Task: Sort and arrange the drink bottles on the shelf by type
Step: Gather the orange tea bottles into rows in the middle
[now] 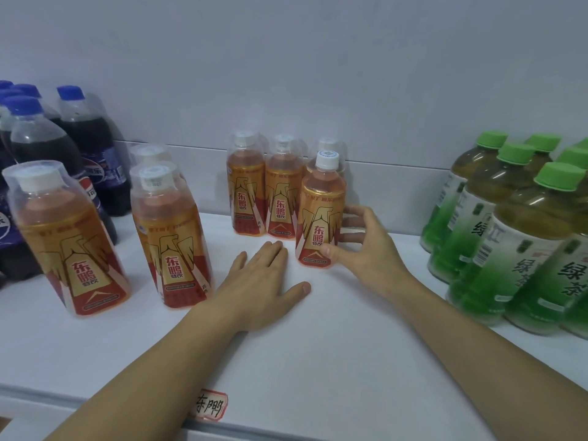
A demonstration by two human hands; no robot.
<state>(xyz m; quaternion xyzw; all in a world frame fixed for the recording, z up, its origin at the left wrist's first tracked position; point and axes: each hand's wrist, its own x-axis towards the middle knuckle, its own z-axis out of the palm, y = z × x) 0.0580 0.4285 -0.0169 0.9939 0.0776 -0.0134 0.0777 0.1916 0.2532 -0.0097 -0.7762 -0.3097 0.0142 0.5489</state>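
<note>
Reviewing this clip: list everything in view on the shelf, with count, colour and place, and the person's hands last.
Orange energy drink bottles: seven visible, orange and red labels, white caps; three at left front, four at centre back.
Cola bottles: at least four, dark with blue caps; far left.
Green tea bottles: at least six, green caps and labels; far right.
Shelf: one, white; under everything.
Price tag: one, white with red border; front edge of shelf.
Left hand: flat on the shelf, palm down, holding nothing.
Right hand: grip closed around the nearest centre bottle, which stands upright.
</note>
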